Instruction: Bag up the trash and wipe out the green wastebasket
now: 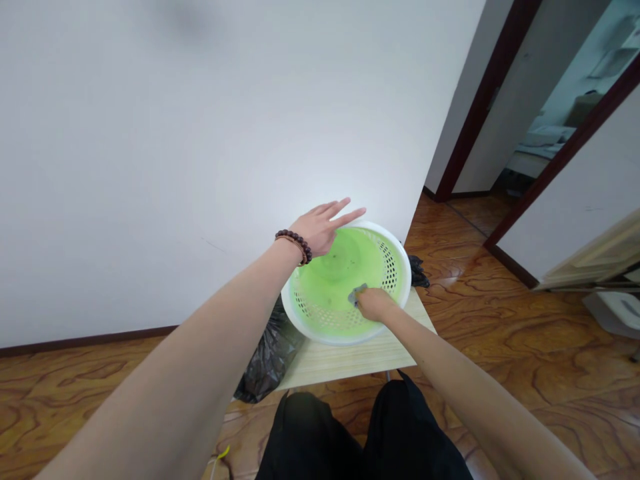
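A round plastic basket with a white rim, pale green inside and rows of holes in its wall stands on a small wooden-topped table. My left hand is over the far left part of its rim, fingers stretched out and apart, with a beaded bracelet at the wrist. Whether its palm touches the rim is hard to tell. Inside the basket, my right hand is closed on a small grey cloth near the green surface. Its fingertips are partly hidden. Small dark specks show on the basket's bottom.
A black plastic bag hangs at the table's left side, and another dark bag shows to its right. Behind the table rises a white wall. My knees are close to its front edge. A doorway opens at the far right.
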A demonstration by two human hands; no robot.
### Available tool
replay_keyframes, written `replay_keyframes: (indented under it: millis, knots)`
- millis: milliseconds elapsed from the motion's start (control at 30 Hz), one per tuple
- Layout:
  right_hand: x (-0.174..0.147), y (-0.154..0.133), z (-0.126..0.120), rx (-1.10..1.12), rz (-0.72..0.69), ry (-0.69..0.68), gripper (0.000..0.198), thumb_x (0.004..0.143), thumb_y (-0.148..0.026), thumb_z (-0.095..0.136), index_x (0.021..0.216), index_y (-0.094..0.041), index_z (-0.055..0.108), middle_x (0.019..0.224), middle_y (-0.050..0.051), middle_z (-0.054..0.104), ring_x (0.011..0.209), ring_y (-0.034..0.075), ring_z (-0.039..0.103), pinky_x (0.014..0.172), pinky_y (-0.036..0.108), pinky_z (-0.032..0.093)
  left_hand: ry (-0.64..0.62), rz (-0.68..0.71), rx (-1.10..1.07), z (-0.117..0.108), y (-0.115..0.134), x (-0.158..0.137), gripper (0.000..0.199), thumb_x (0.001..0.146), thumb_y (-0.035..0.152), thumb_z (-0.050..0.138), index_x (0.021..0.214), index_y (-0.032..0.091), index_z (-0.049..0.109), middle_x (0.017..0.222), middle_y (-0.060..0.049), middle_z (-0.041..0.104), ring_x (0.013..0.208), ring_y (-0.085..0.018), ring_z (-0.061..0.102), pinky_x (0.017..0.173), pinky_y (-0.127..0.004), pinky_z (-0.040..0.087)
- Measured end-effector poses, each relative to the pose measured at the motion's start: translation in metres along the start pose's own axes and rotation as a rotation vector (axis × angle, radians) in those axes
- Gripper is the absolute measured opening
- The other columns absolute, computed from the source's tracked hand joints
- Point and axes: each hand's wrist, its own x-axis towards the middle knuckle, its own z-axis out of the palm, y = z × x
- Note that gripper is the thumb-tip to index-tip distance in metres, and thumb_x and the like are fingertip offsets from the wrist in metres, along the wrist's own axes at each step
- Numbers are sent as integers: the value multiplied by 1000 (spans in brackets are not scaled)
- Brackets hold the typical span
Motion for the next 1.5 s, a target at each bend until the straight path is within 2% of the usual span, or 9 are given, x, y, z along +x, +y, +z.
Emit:
replay_keyframes:
  millis: [100,167,267,367,500,700,833,1100,1500]
  knots:
    - [3,3,3,-7,-14,10,34,82,-27,34,99,-14,60,94,16,62,86,27,59,72,38,44,-87,-116,-19,6,2,4,57,80,21,34,133,36,20,124,-2,48,101,-19,51,83,-32,39]
    - [4,5,6,-12,-25,17,35,83,-29,32,101,-14,59,94,16,62,88,27,58,74,39,43,-120,-210,-1,7,4,10,50,78,27,38,127,32,31,106,-4,57,87,-20,56,73,-32,42]
    - [5,9,7,-11,-39,25,36,84,-30,31,102,-15,58,96,15,62,89,26,58,76,38,42,-160,-310,38,6,7,19,39,73,32,44,111,25,50,91,-7,60,80,-22,57,67,-32,43]
    - [5,12,8,-1,-42,32,37,84,-32,29,103,-16,57,99,15,61,91,25,57,76,37,42,-132,-360,15,7,7,24,34,75,40,41,100,25,57,85,-6,61,79,-22,57,68,-32,43]
    - [8,8,13,35,-19,46,41,84,-39,31,106,-14,54,100,15,60,92,25,56,77,37,42,-69,-343,-101,13,4,24,34,75,37,39,104,30,55,82,-2,61,75,-17,58,66,-27,44]
    - [28,-17,31,87,36,69,45,85,-37,31,114,-7,47,114,19,52,106,25,47,89,36,36,-203,-376,-275,21,16,34,31,69,27,46,97,28,60,80,-3,62,66,-15,58,54,-23,44]
    - [34,-28,35,115,64,40,41,85,-31,30,113,-7,46,111,19,53,104,25,48,85,37,39,-210,-363,-265,19,22,36,32,68,27,47,96,27,61,80,-4,63,66,-17,59,54,-24,45]
    - [27,-31,25,182,52,-3,40,83,-30,32,117,-10,43,116,18,51,107,24,48,84,36,41,-245,-422,-205,15,13,26,41,67,25,46,106,31,58,81,-3,63,71,-17,60,63,-25,47]
    - [17,-38,21,215,112,-66,40,84,-32,30,118,-12,40,114,17,52,100,25,53,80,38,43,-249,-430,-241,12,24,33,37,66,25,47,100,28,61,80,-5,62,68,-18,60,57,-24,47]
